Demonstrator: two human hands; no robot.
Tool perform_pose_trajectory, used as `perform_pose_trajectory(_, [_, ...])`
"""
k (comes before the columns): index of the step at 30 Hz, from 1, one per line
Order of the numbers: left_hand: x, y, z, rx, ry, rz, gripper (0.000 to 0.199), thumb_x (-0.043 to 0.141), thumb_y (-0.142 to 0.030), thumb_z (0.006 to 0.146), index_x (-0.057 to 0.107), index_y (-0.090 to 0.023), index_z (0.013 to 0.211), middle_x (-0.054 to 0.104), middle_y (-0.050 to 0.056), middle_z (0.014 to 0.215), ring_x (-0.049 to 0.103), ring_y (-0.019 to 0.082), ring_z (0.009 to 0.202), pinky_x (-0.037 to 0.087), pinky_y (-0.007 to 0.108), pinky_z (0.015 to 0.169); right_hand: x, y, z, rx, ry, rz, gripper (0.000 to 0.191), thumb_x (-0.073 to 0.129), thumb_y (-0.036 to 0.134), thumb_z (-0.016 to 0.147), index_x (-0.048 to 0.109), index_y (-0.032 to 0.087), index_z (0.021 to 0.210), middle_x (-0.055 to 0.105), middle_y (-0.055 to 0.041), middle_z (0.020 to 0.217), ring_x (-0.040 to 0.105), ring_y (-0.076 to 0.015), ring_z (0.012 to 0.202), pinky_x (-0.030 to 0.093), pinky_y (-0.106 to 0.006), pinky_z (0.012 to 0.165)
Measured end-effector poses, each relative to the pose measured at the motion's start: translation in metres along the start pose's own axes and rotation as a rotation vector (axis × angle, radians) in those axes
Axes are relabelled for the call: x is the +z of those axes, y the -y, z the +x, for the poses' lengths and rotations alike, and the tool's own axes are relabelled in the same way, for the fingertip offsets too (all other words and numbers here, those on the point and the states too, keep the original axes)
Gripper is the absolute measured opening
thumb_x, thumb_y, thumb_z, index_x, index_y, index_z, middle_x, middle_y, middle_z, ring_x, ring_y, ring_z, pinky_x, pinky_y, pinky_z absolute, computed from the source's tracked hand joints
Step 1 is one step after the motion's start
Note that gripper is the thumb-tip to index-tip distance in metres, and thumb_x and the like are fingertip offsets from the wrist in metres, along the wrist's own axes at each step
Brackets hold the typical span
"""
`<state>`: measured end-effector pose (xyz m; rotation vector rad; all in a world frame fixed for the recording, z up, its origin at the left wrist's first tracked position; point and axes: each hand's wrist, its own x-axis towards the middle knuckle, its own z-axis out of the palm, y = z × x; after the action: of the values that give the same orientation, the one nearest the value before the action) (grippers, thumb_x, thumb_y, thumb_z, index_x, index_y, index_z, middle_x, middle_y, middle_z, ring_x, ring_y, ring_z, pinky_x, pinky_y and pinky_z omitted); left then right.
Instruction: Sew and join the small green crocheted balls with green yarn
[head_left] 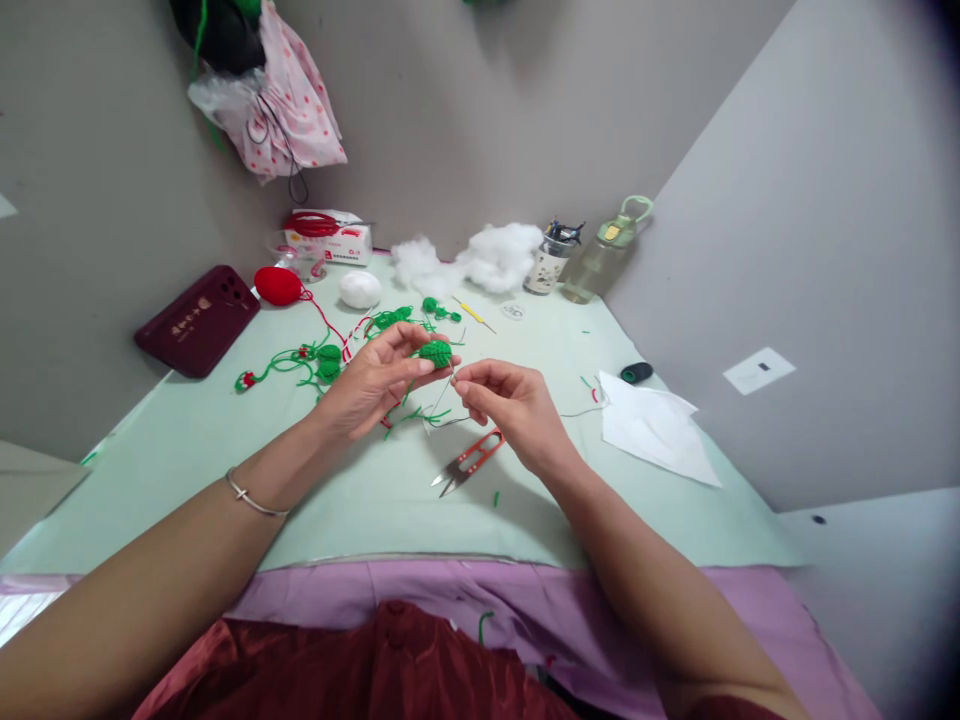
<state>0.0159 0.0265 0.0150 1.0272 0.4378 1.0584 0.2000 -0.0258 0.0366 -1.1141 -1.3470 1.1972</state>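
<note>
In my left hand (382,375) I hold a small green crocheted piece (436,353) between thumb and fingers, above the middle of the table. My right hand (506,400) is closed in a pinch close beside it, at its lower right edge. What the right fingertips grip is thin, perhaps a needle or thread, and too small to make out. A dark thread hangs below the piece and runs across the table. Under my right hand lie orange-handled thread snips (471,462), their blades pointing to the lower left.
Green crocheted bits (328,362), a red yarn ball (277,286) and a white yarn ball (361,290) lie to the left. White stuffing (501,258), a pen cup (548,264) and a bottle (600,255) stand behind. A yellow-handled hook (472,312) and white paper (656,425) are also there.
</note>
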Motion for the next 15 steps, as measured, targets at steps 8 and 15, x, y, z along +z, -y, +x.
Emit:
perform_pose_trajectory(8, [0.006, 0.001, -0.002, -0.054, -0.033, -0.038, 0.022, 0.072, -0.011, 0.078, 0.059, -0.019, 0.094, 0.07, 0.001, 0.103, 0.07, 0.023, 0.11, 0.049, 0.044, 0.108, 0.008, -0.011, 0.0, -0.098, -0.021, 0.042, 0.018, 0.076, 0.033, 0.078, 0.069, 0.017, 0.079, 0.057, 0.0031, 0.063, 0.049, -0.0088, 0.055, 0.041, -0.025, 0.054])
perform_pose_trajectory(15, [0.009, 0.001, -0.002, -0.057, -0.055, -0.037, 0.022, 0.073, -0.012, 0.076, 0.059, -0.018, 0.092, 0.071, 0.003, 0.107, 0.069, 0.022, 0.108, 0.05, 0.041, 0.105, 0.011, -0.017, -0.001, -0.233, -0.093, -0.066, 0.014, 0.073, 0.032, 0.082, 0.07, 0.019, 0.081, 0.064, 0.0, 0.075, 0.05, -0.0094, 0.06, 0.044, -0.026, 0.057])
